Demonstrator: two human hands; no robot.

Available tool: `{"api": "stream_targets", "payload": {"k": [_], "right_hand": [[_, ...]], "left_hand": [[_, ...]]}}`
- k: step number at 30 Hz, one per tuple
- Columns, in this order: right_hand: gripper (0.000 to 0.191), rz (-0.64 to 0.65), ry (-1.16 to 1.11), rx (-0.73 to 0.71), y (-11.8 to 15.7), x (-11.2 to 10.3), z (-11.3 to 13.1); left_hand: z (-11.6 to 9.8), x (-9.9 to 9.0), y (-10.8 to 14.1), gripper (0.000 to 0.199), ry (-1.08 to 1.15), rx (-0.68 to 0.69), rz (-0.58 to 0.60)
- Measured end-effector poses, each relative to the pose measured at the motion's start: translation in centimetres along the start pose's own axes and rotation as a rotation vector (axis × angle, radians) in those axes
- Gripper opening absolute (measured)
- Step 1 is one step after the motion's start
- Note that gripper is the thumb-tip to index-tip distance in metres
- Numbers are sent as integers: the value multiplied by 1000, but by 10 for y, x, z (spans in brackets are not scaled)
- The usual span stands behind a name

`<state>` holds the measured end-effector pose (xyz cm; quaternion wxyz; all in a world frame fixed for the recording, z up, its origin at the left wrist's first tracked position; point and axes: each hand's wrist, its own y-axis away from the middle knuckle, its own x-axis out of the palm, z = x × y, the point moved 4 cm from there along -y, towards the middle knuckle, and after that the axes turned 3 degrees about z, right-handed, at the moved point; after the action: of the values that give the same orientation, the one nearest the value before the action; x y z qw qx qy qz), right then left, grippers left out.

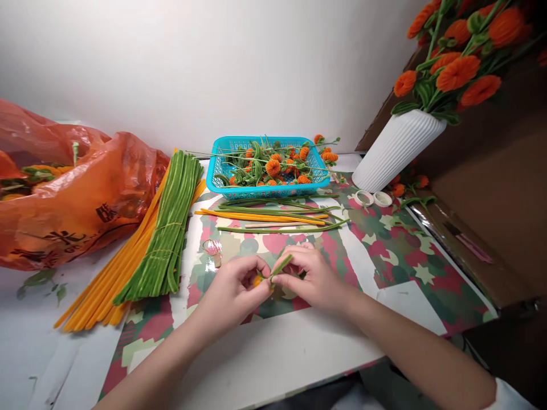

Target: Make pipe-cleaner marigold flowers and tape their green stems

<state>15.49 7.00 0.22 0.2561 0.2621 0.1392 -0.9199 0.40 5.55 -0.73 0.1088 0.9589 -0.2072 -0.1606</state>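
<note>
Close together over the patterned sheet, both hands work on one small piece. My left hand [241,287] is closed on a small orange-yellow pipe-cleaner flower [257,281], mostly hidden by the fingers. Pinched in my right hand [311,276] is a green pipe cleaner [282,265], its free end slanting up to the right. The two pieces meet at the fingertips; whether they are joined I cannot tell. Beyond the hands lie loose yellow pipe cleaners [260,216], several green ones and a thin pale stick [282,225].
A blue basket [267,191] at the back holds orange flowers and green stems. Left are a green pipe-cleaner bundle [164,233], yellow ones [100,290] and an orange plastic bag [85,199]. Right stand a white vase [397,151] of orange flowers and tape rolls [382,199].
</note>
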Motion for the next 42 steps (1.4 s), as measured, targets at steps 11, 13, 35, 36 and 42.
{"api": "stream_targets", "payload": {"k": [11, 13, 35, 36, 42], "right_hand": [[7, 90, -48, -205, 2, -2, 2], [6, 67, -23, -176, 2, -2, 1], [13, 52, 58, -242, 2, -4, 0], [14, 56, 49, -249, 3, -4, -1], [12, 55, 15, -238, 3, -1, 0]], "left_hand": [[12, 16, 1, 16, 613, -340, 369], [10, 12, 1, 18, 472, -253, 250], [3, 6, 7, 17, 438, -267, 308], [3, 7, 7, 18, 492, -305, 339], [6, 9, 7, 17, 501, -368, 331]]}}
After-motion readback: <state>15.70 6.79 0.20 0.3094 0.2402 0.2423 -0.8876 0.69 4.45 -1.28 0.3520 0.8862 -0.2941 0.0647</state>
